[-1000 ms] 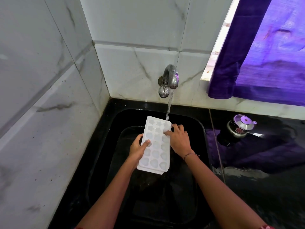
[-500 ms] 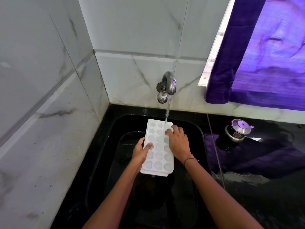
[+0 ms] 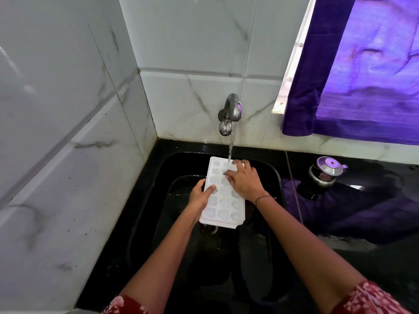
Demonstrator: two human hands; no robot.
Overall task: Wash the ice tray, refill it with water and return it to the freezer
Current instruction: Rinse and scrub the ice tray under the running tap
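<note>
A white ice tray (image 3: 223,206) with shaped cells is held over the black sink (image 3: 275,175), open side up. Water streams from the steel wall tap (image 3: 230,113) onto the tray's far end. My left hand (image 3: 200,196) grips the tray's left edge, thumb on top. My right hand (image 3: 243,180) lies across the tray's upper cells, fingers spread and touching them beside the stream.
A small steel pot with a lid (image 3: 325,173) stands on the glossy black counter (image 3: 374,223) to the right of the sink. A purple curtain (image 3: 362,71) hangs over the window above it. White marble tile walls close in the left and back.
The tray has slid a little nearer to me under the tap. My right hand has moved further over the tray's top cells.
</note>
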